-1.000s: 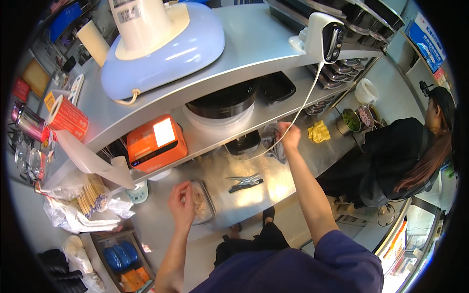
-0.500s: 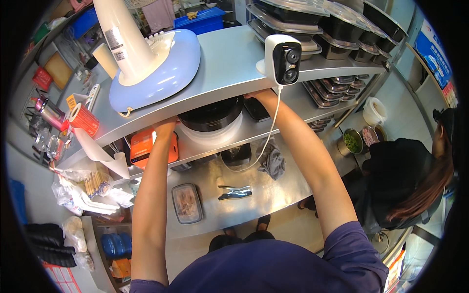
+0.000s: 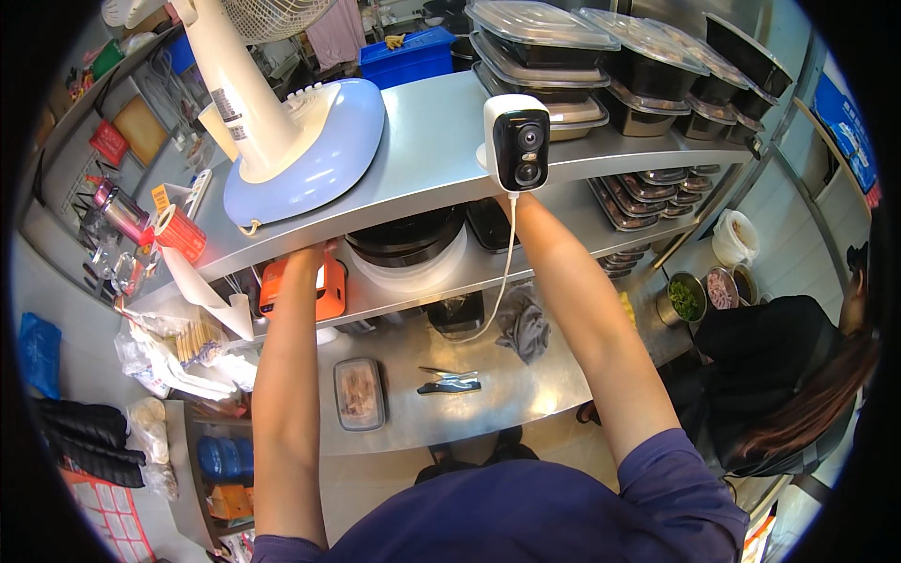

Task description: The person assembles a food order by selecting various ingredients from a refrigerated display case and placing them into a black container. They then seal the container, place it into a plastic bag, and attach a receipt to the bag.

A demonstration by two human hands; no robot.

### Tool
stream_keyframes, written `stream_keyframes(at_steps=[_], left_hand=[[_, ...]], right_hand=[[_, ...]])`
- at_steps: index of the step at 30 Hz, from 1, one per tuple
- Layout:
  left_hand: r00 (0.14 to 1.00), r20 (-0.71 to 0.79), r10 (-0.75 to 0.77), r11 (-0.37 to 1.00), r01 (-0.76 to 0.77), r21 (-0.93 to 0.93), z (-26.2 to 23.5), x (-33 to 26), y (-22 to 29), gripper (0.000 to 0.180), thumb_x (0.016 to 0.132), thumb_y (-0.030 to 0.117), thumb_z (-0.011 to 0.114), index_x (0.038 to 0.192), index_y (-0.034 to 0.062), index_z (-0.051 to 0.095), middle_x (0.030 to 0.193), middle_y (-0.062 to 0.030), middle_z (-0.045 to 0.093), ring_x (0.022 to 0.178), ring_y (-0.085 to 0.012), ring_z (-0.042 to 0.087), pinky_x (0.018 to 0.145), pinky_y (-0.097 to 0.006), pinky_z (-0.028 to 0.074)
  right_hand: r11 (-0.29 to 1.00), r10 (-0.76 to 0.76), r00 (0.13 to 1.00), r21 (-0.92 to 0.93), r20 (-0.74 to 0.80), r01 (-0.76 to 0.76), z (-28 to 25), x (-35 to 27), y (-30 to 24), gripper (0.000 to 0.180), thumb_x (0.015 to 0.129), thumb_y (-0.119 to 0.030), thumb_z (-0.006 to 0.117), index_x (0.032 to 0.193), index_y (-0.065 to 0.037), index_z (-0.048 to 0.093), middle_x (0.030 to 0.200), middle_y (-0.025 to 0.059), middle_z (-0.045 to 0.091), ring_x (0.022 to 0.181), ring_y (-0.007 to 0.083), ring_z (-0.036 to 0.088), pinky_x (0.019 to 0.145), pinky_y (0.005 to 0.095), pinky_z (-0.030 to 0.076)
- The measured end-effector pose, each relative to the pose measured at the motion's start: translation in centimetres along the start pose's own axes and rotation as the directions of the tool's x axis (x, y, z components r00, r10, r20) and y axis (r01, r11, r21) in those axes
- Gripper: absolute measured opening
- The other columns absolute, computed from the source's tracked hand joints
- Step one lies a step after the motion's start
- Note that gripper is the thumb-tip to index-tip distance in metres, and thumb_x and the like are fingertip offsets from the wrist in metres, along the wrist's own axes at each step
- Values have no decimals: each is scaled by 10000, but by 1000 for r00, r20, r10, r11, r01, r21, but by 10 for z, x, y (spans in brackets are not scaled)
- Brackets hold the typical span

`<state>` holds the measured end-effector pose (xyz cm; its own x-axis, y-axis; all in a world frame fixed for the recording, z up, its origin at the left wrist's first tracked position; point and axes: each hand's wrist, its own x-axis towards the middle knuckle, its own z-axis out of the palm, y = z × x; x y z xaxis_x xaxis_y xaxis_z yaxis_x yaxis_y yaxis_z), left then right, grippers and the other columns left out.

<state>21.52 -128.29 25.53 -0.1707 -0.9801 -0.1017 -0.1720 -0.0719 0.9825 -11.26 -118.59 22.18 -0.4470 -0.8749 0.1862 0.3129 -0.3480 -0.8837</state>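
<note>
Both my arms reach forward under the upper metal shelf (image 3: 437, 117). My left hand (image 3: 317, 251) is beneath its front edge, between an orange device (image 3: 328, 293) and a black round pot-like vessel (image 3: 408, 239); its fingers are hidden. This vessel rests in or on a white round tub (image 3: 413, 274) on the middle shelf. Beyond my right wrist (image 3: 528, 211), the right hand is hidden behind the shelf edge and a white-and-black camera (image 3: 520, 145). Close to that wrist lies a dark tray (image 3: 490, 225). What either hand touches cannot be made out.
On the upper shelf stand a blue-based fan (image 3: 310, 159) and stacked lidded containers (image 3: 544, 66). The camera's white cable hangs across the lower counter (image 3: 404, 328), which holds a lidded box (image 3: 359, 394), scissors-like tool (image 3: 450, 381) and grey cloth (image 3: 524, 324). A co-worker (image 3: 770, 385) is at right.
My right hand has slipped further out of sight behind the shelf edge and camera. The view has shifted slightly. The black vessel stays in about the same place.
</note>
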Motion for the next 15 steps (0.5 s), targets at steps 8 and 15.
stream_keyframes(at_steps=[8, 15], left_hand=[[989, 124, -84, 994, 92, -61, -7, -10, 8, 79, 992, 166, 548, 1003, 87, 556, 682, -58, 554, 483, -164, 504, 366, -248, 350], [978, 186, 98, 947, -33, -321, -15, -18, -2, 165, 976, 193, 557, 1008, 48, 629, 820, -100, 664, 676, -192, 613, 607, -304, 513]], right_hand=[[982, -2, 1000, 189, -13, 5, -4, 4, -13, 261, 930, -162, 676, 1163, -59, 619, 1023, 103, 674, 855, 204, 669, 717, 306, 565], [946, -17, 999, 321, -51, 33, -2, -5, -11, 266, 930, -161, 676, 1172, -69, 616, 1031, 99, 671, 883, 203, 667, 737, 313, 563]])
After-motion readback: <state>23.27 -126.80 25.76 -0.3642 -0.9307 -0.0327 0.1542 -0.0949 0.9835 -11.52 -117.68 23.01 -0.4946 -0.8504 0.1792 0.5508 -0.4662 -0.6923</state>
